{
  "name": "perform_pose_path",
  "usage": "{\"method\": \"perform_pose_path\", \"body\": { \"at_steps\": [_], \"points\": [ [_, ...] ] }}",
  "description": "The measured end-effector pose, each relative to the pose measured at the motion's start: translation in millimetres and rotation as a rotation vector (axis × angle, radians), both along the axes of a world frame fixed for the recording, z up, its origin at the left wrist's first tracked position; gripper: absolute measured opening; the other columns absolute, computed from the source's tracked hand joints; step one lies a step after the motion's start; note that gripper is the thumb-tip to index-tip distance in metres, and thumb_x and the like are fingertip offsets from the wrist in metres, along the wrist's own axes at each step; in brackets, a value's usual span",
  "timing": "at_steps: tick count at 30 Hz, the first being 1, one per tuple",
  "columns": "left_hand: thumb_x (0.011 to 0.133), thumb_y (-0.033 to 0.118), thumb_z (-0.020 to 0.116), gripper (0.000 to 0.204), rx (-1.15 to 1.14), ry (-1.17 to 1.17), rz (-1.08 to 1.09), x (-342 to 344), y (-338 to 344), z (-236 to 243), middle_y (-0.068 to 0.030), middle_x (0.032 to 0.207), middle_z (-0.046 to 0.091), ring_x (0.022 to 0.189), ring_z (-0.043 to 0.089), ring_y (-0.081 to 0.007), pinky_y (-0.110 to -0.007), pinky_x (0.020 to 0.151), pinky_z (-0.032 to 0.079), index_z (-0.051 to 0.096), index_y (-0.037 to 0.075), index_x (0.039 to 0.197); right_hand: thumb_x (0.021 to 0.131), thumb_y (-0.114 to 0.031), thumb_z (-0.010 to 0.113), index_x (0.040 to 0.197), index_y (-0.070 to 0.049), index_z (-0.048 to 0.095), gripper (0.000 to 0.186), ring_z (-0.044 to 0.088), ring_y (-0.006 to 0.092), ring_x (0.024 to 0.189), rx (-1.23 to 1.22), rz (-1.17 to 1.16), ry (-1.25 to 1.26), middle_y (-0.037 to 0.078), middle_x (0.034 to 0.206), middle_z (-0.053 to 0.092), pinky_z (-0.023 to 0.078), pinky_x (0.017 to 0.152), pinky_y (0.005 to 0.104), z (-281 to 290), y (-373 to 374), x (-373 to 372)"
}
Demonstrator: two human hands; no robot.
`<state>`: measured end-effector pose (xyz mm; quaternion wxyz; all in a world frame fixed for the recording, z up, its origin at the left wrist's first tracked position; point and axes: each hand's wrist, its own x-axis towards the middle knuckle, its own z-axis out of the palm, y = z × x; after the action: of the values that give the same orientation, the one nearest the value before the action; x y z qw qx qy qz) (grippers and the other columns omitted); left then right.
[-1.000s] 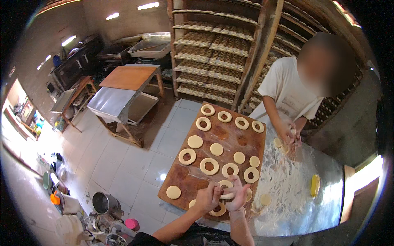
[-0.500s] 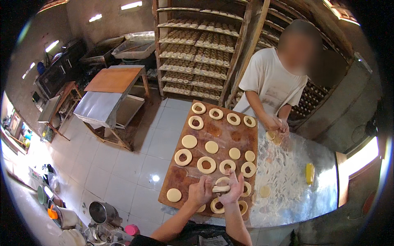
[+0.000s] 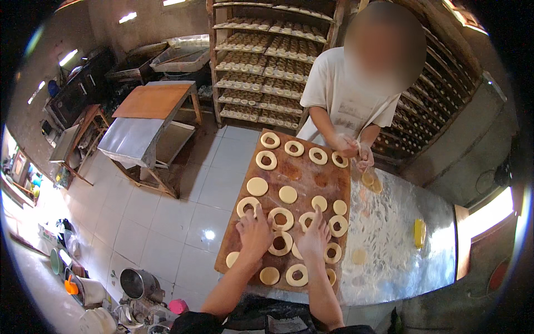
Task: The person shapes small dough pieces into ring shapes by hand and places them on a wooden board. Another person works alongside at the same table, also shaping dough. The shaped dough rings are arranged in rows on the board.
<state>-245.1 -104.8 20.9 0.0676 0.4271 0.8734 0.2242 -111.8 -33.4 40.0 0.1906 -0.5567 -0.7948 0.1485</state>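
Note:
A brown wooden board (image 3: 261, 178) bears pale dough rings and flat dough discs in rough rows. My left hand (image 3: 255, 234) is over its left part with fingers spread, at the near edge of a dough ring (image 3: 245, 204). My right hand (image 3: 312, 236) reaches over the right part, fingers apart and partly covering another dough ring (image 3: 303, 219). Both hands hold nothing that I can see. Between them a dough ring (image 3: 280, 243) lies flat on the board. Near my left wrist is a dough disc (image 3: 270, 275); a larger dough ring (image 3: 296, 275) lies beside my right wrist.
A person in a white shirt (image 3: 353, 100) stands across the table, hands (image 3: 356, 149) together by the board's far right corner. The floured metal table (image 3: 400, 261) carries a yellow block (image 3: 419, 234). Racks of dough rings (image 3: 264, 69) stand behind; a metal pot (image 3: 139, 284) is at lower left.
My hands have let go of the dough ring between them, which now lies on the board. They have moved apart and farther forward. The other person has shifted left and closer.

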Motion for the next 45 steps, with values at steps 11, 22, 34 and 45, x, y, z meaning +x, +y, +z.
{"method": "perform_pose_path", "body": {
  "at_steps": [11,22,34,45],
  "points": [
    [0.078,0.028,0.075,0.074,-0.135,-0.082,-0.169,10.3,-23.9,-18.5,-0.0215,0.118,0.05,0.109,0.05,-0.0394,-0.052,0.086,0.04,0.038,0.008,0.138,0.079,-0.031,0.074,0.15,-0.016,0.025,0.088,0.035,0.0401,0.127,-0.126,0.295,-0.391,0.02,0.134,0.037,0.024,0.104,0.0615,-32.0,-35.4,-6.5],
    [0.08,0.025,0.07,0.071,-0.115,-0.027,-0.211,-0.7,-19.6,-24.7,-0.0205,0.116,0.05,0.108,0.051,-0.038,-0.052,0.086,0.039,0.038,0.008,0.141,0.081,-0.039,0.071,0.146,-0.014,0.031,0.08,0.031,0.0402,0.131,-0.147,0.219,-0.344,0.021,0.137,0.035,0.023,0.105,0.0586,-29.1,-22.4,-17.8],
    [0.078,0.026,0.074,0.06,-0.003,0.038,0.018,-105.6,6.3,-29.9,-0.0179,0.107,0.054,0.102,0.054,-0.0356,-0.05,0.086,0.042,0.047,0.01,0.129,0.083,-0.042,0.069,0.144,-0.012,0.033,0.076,0.04,0.0412,0.124,-0.055,0.341,-0.247,0.022,0.137,0.038,0.03,0.1,0.0593,-30.4,22.3,-119.1],
    [0.071,0.029,0.081,0.07,-0.113,0.006,0.004,-112.7,11.9,-30.5,-0.0152,0.11,0.054,0.106,0.054,-0.0334,-0.048,0.086,0.043,0.047,0.012,0.13,0.079,-0.037,0.071,0.147,-0.012,0.026,0.086,0.035,0.0403,0.13,-0.164,0.399,-0.303,0.023,0.141,0.035,0.025,0.105,0.0622,-18.6,25.1,-120.8]
  ]
}}
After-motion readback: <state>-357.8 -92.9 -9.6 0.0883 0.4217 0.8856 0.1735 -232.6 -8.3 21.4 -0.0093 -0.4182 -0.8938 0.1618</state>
